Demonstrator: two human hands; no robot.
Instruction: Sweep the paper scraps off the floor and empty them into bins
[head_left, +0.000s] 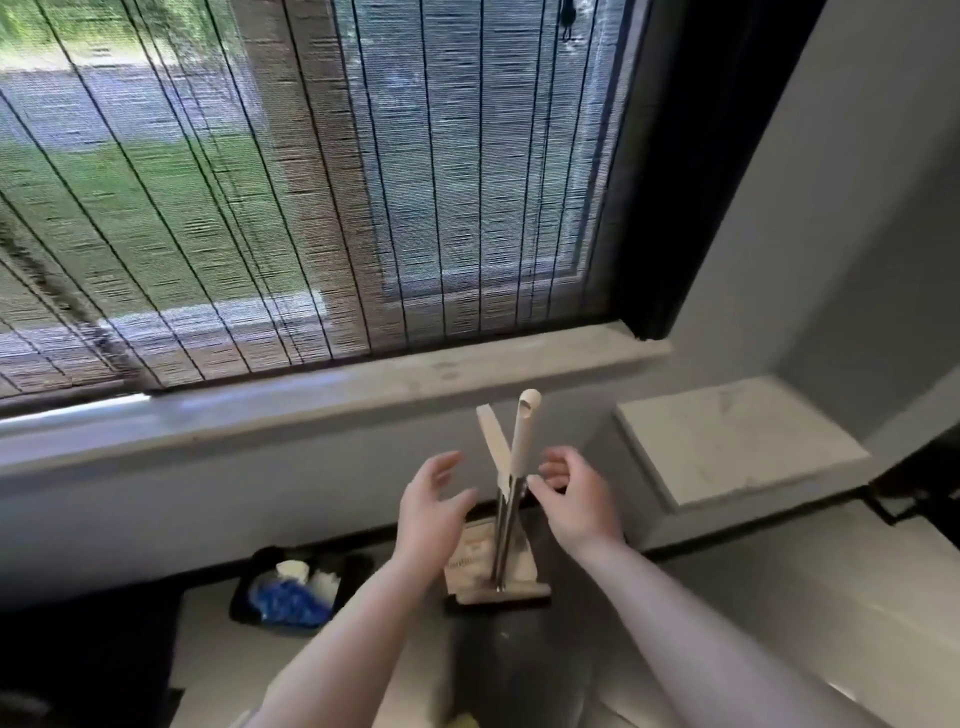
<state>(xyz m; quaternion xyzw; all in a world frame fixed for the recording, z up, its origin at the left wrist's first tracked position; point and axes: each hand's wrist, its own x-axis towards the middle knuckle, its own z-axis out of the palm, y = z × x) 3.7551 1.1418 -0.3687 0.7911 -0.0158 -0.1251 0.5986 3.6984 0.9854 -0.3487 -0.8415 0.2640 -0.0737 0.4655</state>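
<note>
Two handles upright: left hand (434, 506) open beside dustpan handle (492, 441), right hand (574, 496) fingers spread, loosely curled, near broom handle (523, 441); grip low, separate cleanly.

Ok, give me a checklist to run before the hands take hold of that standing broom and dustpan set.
1. Left hand free: ok, open, holding nothing.
2. Right hand free: ok, fingers beside the handle, no grip visible.
3. White-gripped steel broom handle upright and reachable: ok.
4. Flat white dustpan handle reachable: ok, crossing the other.
5. Paper scraps on the floor: cannot tell.
6. Black bin with blue and white contents near: ok.
</note>
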